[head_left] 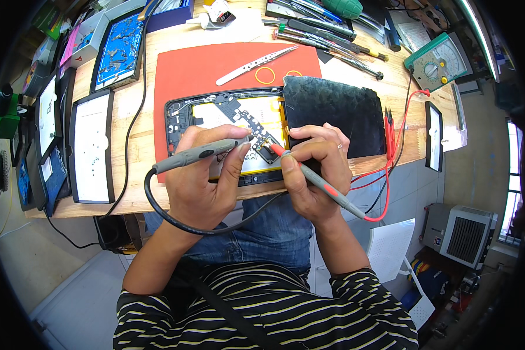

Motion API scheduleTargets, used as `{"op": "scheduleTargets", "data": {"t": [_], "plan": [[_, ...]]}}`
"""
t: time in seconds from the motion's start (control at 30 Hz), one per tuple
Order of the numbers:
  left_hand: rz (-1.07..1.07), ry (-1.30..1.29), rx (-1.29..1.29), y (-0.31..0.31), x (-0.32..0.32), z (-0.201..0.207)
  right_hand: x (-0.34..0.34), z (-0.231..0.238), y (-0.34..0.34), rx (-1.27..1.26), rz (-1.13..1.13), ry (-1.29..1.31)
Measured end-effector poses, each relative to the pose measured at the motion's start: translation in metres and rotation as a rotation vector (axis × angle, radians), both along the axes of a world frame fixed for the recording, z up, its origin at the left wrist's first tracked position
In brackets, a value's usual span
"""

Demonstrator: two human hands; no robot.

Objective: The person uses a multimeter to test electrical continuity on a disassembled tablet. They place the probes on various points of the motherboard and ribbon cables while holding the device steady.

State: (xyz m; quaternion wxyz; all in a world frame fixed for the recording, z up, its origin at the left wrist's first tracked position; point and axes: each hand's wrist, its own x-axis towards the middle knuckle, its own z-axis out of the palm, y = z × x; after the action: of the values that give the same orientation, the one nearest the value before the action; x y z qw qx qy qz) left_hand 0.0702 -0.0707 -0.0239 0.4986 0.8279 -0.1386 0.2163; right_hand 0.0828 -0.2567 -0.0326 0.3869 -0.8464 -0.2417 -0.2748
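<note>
While my left hand [197,189] grips the black-cabled probe [201,154] and my right hand [324,164] the red-tipped probe [331,191], both at the circuit board [245,118] inside the opened tablet [262,177], I'd call this probing, next needing steady tip contact.

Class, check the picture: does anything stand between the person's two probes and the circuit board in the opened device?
Nothing visible does. The left hand holds the black-lead probe and the right hand the red-lead probe, both tips right at the circuit board; contact cannot be told. The tweezers lie beyond, out of the way.
</note>
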Motion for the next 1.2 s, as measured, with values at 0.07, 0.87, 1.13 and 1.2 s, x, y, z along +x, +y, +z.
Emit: {"op": "scheduleTargets", "data": {"t": [0.07, 0.87, 1.13, 1.2], "plan": [[-0.005, -0.005, 0.000, 0.0000, 0.0006, -0.0002, 0.0000, 0.0001, 0.0000, -0.001, 0.001, 0.003], [0.000, 0.012, 0.011, -0.0001, -0.0005, 0.0010, -0.0003, 0.0006, 0.0004, 0.002, -0.003, 0.006], [0.003, 0.022, 0.002, 0.0000, -0.0010, 0.0004, -0.0008, 0.0012, 0.0008, 0.002, -0.006, 0.008], [0.002, 0.008, 0.004, -0.0001, -0.0003, 0.0000, -0.0006, 0.0012, 0.0007, 0.002, -0.006, 0.006]]}}
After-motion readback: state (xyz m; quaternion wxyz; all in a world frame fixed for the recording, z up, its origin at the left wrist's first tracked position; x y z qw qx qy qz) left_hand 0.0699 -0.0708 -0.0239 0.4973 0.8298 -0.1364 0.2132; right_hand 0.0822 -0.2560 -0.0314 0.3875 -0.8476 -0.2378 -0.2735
